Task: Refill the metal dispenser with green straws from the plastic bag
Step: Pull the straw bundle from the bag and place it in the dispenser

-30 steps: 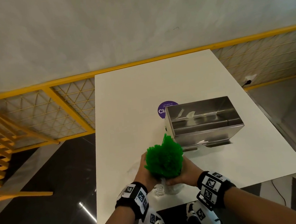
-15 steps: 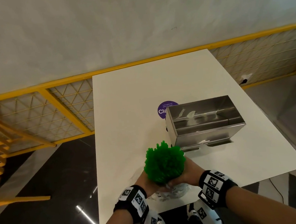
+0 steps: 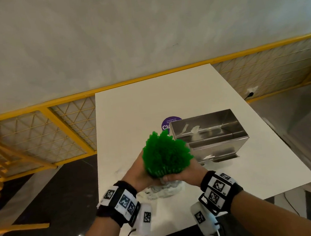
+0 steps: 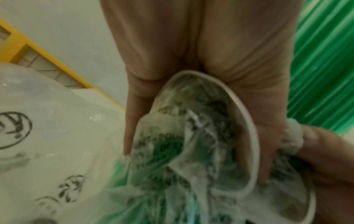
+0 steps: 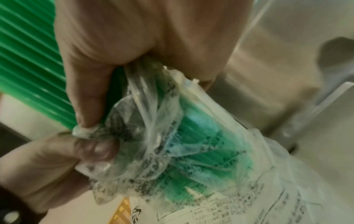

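While the left hand (image 3: 137, 174) and right hand (image 3: 183, 172) both clutch the crumpled clear plastic bag (image 3: 164, 191) round the fanned bundle of green plastic straws (image 3: 166, 155) – light, slick, loose – gripping low seems wisest; the open steel dispenser box (image 3: 210, 137) stands just right.

the green straws (image 3: 166, 155) form 1 thick bundle, standing roughly upright with the open ends fanning out towards the camera, their lower part gathered inside the plastic bag (image 3: 164, 191). the bag is thin, translucent and crumpled, printed with dark text and round marks, bunched around the base of the bundle above the near part of the white table (image 3: 130, 109). the metal dispenser (image 3: 210, 137) is a shiny rectangular steel box, open at the top, standing on the table just behind and right of the straws; whether they touch cannot be told.
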